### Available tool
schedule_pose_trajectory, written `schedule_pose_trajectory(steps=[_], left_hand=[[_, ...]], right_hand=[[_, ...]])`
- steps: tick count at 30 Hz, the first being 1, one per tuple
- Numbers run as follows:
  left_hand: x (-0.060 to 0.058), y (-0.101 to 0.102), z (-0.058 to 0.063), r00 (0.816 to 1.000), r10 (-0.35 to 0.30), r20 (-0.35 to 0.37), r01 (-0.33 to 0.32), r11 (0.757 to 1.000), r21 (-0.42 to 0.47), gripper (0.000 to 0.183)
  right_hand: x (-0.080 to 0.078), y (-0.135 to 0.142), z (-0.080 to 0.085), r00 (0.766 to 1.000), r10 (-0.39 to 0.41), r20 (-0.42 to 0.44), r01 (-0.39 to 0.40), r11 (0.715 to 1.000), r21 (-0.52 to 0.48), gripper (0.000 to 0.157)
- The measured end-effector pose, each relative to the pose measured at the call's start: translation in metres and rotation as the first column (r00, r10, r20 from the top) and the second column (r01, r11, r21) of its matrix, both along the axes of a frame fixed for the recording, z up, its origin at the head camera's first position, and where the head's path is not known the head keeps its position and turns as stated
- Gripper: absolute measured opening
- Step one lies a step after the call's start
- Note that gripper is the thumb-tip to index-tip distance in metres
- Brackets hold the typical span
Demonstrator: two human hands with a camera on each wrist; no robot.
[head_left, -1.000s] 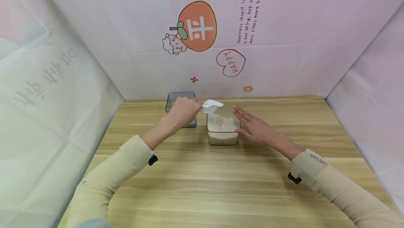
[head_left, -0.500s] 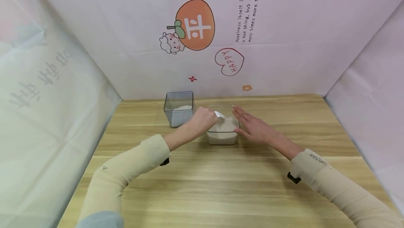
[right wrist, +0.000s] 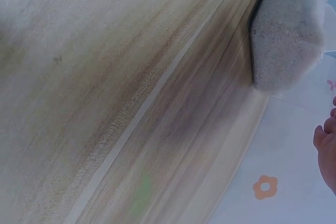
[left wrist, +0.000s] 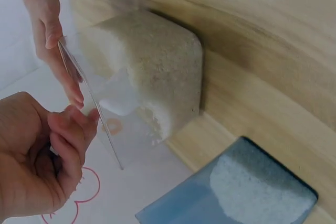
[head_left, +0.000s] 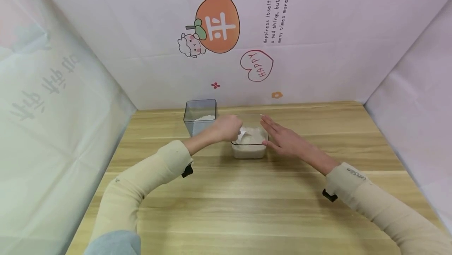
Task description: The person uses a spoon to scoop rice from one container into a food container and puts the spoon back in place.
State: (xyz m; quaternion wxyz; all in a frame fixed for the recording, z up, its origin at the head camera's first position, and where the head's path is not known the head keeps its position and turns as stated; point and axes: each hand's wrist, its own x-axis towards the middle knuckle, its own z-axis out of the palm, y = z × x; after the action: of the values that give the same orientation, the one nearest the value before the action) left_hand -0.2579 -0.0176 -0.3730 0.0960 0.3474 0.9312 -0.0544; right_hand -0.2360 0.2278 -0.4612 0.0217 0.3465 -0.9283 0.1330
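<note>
My left hand [head_left: 227, 128] grips a white scoop [head_left: 243, 134], its fingers curled round the handle, which they mostly hide. The scoop's bowl dips into pale grains that look like rice [head_left: 255, 136], inside a clear square container [head_left: 248, 153]. Against that container's right side rests my right hand [head_left: 284, 139], fingers fairly straight. From the left wrist, the scoop [left wrist: 122, 95] shows through the clear wall beside the heaped grains [left wrist: 163, 59]. Left of these stands a bluish transparent container [head_left: 192, 114], partly behind the left hand and forearm, with white grains [head_left: 205, 118] in it.
Both containers stand on a wood-grain table [head_left: 247, 200], near its back edge. A white printed sheet [head_left: 318, 51] rises behind the table, with more white sheeting on the left [head_left: 63, 137] and right [head_left: 416, 110].
My left hand has brought the scoop from above the clear container's rim down into the grains, where the scoop has tilted. The right hand has stayed at the container's side.
</note>
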Motion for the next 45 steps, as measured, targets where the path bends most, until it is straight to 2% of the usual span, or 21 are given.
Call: schedule_pose_trajectory(steps=[4, 8, 12, 14, 21, 23, 25, 30, 35, 38, 44, 45], left_hand=[[-0.004, 0.002, 0.002, 0.981, 0.101, 0.168, -0.11, 0.993, 0.048, 0.038], [-0.01, 0.004, 0.0, 0.95, 0.141, 0.278, -0.174, 0.98, 0.097, 0.049], [-0.016, 0.008, -0.004, 0.935, 0.149, 0.323, -0.183, 0.98, 0.077, 0.053], [-0.019, 0.01, -0.006, 0.934, 0.142, 0.329, -0.175, 0.982, 0.075, 0.053], [-0.024, 0.014, -0.006, 0.945, 0.115, 0.307, -0.151, 0.984, 0.096, 0.052], [-0.024, 0.012, -0.007, 0.943, 0.102, 0.317, -0.143, 0.983, 0.111, 0.052], [-0.024, 0.009, -0.007, 0.934, 0.091, 0.346, -0.146, 0.98, 0.136, 0.051], [-0.025, 0.0, -0.009, 0.896, 0.084, 0.435, -0.193, 0.958, 0.212, 0.046], [-0.027, -0.008, -0.011, 0.881, 0.083, 0.465, -0.221, 0.942, 0.251, 0.037], [-0.028, -0.012, -0.011, 0.851, 0.102, 0.515, -0.269, 0.927, 0.26, 0.036], [-0.027, -0.023, -0.013, 0.763, 0.114, 0.637, -0.378, 0.877, 0.295, 0.038], [-0.027, -0.025, -0.014, 0.753, 0.114, 0.648, -0.392, 0.869, 0.302, 0.038]], right_hand=[[-0.001, -0.001, 0.001, 1.0, 0.004, 0.008, -0.004, 1.0, -0.003, 0.074], [-0.001, -0.002, 0.002, 1.0, 0.011, 0.009, -0.01, 1.0, -0.014, 0.072], [-0.002, -0.002, 0.001, 1.0, 0.019, 0.001, -0.019, 1.0, -0.005, 0.072], [-0.002, -0.001, 0.0, 1.0, 0.018, -0.007, -0.018, 1.0, -0.003, 0.072], [-0.003, -0.001, 0.002, 1.0, 0.007, -0.023, -0.008, 1.0, -0.021, 0.072], [-0.003, -0.001, 0.002, 1.0, 0.007, -0.016, -0.008, 1.0, -0.019, 0.072], [-0.003, -0.001, 0.002, 1.0, 0.01, -0.005, -0.01, 1.0, -0.019, 0.073], [-0.002, 0.0, -0.001, 1.0, 0.008, -0.008, -0.008, 1.0, -0.015, 0.073], [0.0, 0.001, -0.001, 1.0, 0.001, -0.018, -0.001, 1.0, -0.017, 0.073], [-0.001, 0.001, -0.001, 1.0, 0.006, -0.013, -0.007, 1.0, -0.01, 0.073], [-0.001, 0.001, -0.001, 1.0, -0.002, -0.009, 0.002, 1.0, 0.0, 0.073], [-0.001, 0.001, -0.001, 1.0, -0.003, -0.01, 0.003, 1.0, -0.002, 0.073]])
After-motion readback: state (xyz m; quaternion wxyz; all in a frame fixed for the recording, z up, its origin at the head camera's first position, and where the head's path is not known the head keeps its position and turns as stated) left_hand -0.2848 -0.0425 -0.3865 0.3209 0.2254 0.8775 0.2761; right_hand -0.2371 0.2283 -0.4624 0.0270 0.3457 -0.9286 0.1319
